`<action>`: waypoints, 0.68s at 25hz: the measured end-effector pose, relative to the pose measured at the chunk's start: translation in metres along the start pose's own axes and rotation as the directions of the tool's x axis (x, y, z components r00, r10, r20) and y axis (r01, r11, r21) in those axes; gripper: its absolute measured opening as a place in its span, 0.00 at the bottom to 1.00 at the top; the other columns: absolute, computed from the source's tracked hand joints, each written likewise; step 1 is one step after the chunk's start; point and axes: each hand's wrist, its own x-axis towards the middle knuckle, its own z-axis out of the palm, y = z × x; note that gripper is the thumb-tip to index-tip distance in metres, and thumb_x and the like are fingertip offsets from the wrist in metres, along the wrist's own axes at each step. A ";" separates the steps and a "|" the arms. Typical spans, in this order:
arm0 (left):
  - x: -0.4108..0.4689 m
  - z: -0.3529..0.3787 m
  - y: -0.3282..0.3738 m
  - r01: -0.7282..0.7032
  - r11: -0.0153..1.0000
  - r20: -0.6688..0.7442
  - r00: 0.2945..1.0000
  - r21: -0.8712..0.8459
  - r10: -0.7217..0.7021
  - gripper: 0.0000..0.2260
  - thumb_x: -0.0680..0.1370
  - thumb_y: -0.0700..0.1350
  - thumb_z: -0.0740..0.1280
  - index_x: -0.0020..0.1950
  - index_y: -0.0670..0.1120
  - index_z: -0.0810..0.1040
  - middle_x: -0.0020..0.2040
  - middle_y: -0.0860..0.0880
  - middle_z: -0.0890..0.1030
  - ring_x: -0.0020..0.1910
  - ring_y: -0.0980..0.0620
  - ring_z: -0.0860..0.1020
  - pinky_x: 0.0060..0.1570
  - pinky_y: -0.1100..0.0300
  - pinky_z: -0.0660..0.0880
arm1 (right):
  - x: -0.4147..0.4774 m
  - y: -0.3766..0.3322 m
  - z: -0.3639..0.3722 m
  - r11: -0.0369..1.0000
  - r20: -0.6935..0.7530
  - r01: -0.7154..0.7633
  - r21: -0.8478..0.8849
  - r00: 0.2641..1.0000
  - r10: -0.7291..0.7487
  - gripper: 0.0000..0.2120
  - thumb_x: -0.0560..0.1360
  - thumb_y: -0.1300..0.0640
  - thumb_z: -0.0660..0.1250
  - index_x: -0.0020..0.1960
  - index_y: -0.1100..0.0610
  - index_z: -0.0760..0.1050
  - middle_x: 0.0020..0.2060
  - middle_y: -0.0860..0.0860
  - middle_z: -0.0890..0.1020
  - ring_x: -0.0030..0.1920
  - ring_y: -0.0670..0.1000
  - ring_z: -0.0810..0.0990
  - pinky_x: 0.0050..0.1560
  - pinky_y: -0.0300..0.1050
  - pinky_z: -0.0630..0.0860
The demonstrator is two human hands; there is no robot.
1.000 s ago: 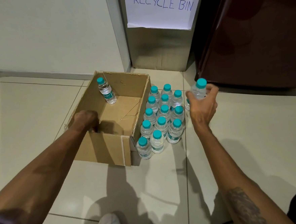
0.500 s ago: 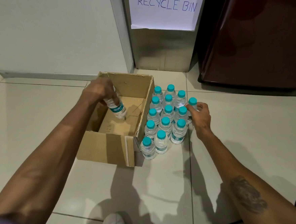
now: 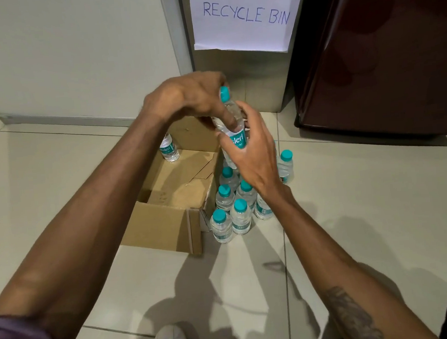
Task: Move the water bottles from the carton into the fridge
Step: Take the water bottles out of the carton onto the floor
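The left grip (image 3: 185, 98) curls round a water bottle (image 3: 237, 139) near its cap and the right grip (image 3: 253, 154) curls round its label, above the carton (image 3: 163, 226). A second bottle (image 3: 169, 148) stands inside. Other bottles (image 3: 240, 215) stand on the pale tiled floor (image 3: 378, 211) (glossy, with shadows), near the dark red fridge (image 3: 381, 52).

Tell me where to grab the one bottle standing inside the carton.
Probably take the bottle round its upper body, coming down from above. It stands upright in the far left corner of the carton, so walls block its far and left sides. Its cap is out of sight here.
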 end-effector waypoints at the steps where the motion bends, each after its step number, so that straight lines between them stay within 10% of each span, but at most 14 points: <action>1: -0.001 -0.001 0.002 -0.011 0.998 0.100 0.995 -0.058 0.016 0.32 0.62 0.51 0.81 0.61 0.46 0.74 0.51 0.47 0.83 0.42 0.48 0.86 0.44 0.55 0.84 | -0.003 0.002 -0.004 1.000 -0.046 -0.001 0.001 0.999 0.001 0.33 0.72 0.44 0.70 0.73 0.50 0.63 0.63 0.46 0.74 0.53 0.35 0.73 0.52 0.25 0.68; 4: 0.006 0.004 -0.004 0.015 0.989 0.246 0.969 -0.144 0.021 0.37 0.62 0.66 0.75 0.64 0.47 0.76 0.55 0.51 0.83 0.45 0.47 0.86 0.43 0.58 0.83 | -0.024 0.012 -0.014 0.995 -0.059 -0.048 -0.082 0.997 0.043 0.31 0.68 0.45 0.71 0.67 0.52 0.67 0.55 0.47 0.74 0.50 0.42 0.74 0.48 0.34 0.77; 6: 0.022 0.014 -0.024 0.055 0.982 0.062 0.997 -0.183 -0.044 0.34 0.70 0.72 0.65 0.66 0.48 0.76 0.58 0.52 0.81 0.43 0.48 0.86 0.41 0.59 0.83 | -0.038 0.020 -0.019 0.990 -0.023 -0.047 -0.133 0.999 0.044 0.30 0.68 0.44 0.71 0.65 0.53 0.67 0.55 0.47 0.74 0.51 0.43 0.74 0.49 0.39 0.79; 10: 0.052 0.035 -0.102 0.118 0.946 -0.431 0.868 -0.302 -0.246 0.19 0.78 0.53 0.69 0.63 0.43 0.76 0.57 0.44 0.80 0.45 0.47 0.83 0.47 0.53 0.82 | -0.046 0.036 -0.046 0.994 0.250 -0.081 -0.068 0.963 0.096 0.32 0.66 0.41 0.71 0.64 0.47 0.62 0.58 0.43 0.76 0.53 0.43 0.78 0.51 0.37 0.78; 17: 0.066 0.080 -0.199 0.384 0.862 -0.457 0.734 -0.332 -0.503 0.24 0.76 0.47 0.72 0.70 0.45 0.71 0.66 0.43 0.75 0.63 0.41 0.77 0.62 0.44 0.75 | -0.030 0.047 -0.088 0.985 0.496 -0.168 0.026 0.858 0.133 0.26 0.65 0.45 0.75 0.56 0.35 0.64 0.52 0.35 0.76 0.53 0.39 0.80 0.44 0.33 0.80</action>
